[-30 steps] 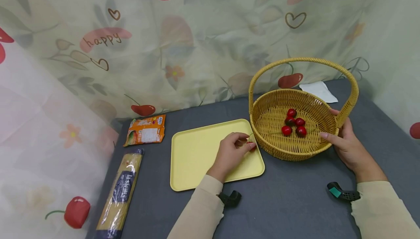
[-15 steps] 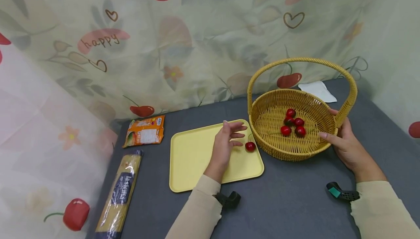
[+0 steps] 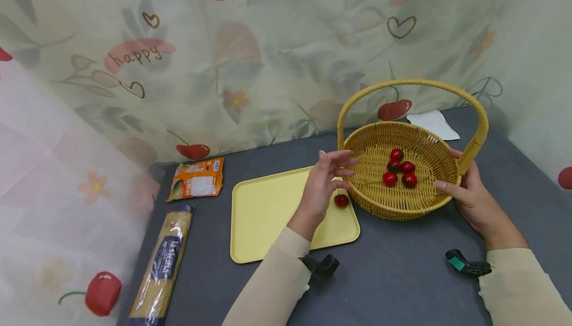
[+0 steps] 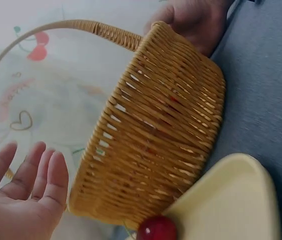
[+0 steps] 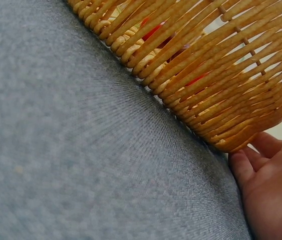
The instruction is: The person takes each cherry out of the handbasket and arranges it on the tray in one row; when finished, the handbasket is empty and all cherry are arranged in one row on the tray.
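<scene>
A round wicker basket (image 3: 384, 209) with a tall arched handle holds several red cherries (image 3: 390, 179). My right hand (image 3: 478, 202) grips its right side, thumb over the rim and the other fingers outside, partly hidden behind the handle's base. My left hand (image 3: 319, 187) is beside the basket's left rim, fingers spread and nothing held; in the left wrist view this hand (image 4: 25, 195) has its fingers apart. Below it, one cherry (image 3: 341, 201) with a stem lies at the right end of a yellow tray (image 3: 263, 216), close to the basket wall.
An orange snack packet (image 3: 196, 178) and a long pack of spaghetti (image 3: 163, 261) lie left of the tray. Behind the basket is a white folded tissue (image 3: 433, 124). A printed cloth (image 3: 268, 67) hangs along the back of the grey table (image 3: 380, 276).
My left hand let go of the cherry on the tray, opened its fingers, then moved right and up to the basket's rim. The right hand and basket stay almost still.
</scene>
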`<state>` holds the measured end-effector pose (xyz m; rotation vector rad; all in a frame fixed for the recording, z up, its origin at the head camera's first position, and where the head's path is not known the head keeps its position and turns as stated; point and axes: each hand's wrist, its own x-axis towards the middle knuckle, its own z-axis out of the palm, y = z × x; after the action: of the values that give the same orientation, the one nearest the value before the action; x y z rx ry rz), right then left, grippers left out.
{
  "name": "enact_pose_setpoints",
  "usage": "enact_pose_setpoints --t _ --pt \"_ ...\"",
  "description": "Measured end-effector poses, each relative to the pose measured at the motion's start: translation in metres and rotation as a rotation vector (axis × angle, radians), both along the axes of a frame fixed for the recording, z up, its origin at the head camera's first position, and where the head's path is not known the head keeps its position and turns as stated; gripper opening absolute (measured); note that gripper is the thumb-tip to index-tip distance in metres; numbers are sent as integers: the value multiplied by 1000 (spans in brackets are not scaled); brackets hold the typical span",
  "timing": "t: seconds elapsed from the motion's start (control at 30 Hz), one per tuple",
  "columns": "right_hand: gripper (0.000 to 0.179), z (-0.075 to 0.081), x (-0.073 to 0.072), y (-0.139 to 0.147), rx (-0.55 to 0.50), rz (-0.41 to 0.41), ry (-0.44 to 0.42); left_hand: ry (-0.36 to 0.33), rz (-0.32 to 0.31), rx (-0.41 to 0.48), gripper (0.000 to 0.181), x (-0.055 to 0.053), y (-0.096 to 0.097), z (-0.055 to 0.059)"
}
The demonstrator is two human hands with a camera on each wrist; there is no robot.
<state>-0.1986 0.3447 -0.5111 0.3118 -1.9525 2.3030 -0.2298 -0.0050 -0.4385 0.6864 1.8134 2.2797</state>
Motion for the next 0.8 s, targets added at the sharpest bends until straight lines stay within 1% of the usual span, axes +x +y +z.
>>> enact_pose_setpoints --t 0.17,0.3,0.37,0.43,0.5,0.67,0.73,0.8 --pt "79 0 0 0 3 3 7 19 -30 -25 103 -10 16 8" --pt "79 1 0 0 -3 1 19 28 -52 -75 89 -17 33 13" --pt "79 1 0 0 -4 4 26 29 -55 -115 81 -21 42 14" --pt "78 1 0 1 -5 11 34 29 -55 -162 78 -24 51 14" --pt "78 1 0 1 -7 17 38 24 -41 -214 77 -28 59 13" --pt "78 0 -1 1 -8 17 35 45 0 -336 68 -36 78 10" --pt "78 0 -1 0 -7 11 31 56 23 -399 66 -39 85 8" --pt "78 -1 -1 1 -6 7 28 58 49 -491 64 -39 91 7"
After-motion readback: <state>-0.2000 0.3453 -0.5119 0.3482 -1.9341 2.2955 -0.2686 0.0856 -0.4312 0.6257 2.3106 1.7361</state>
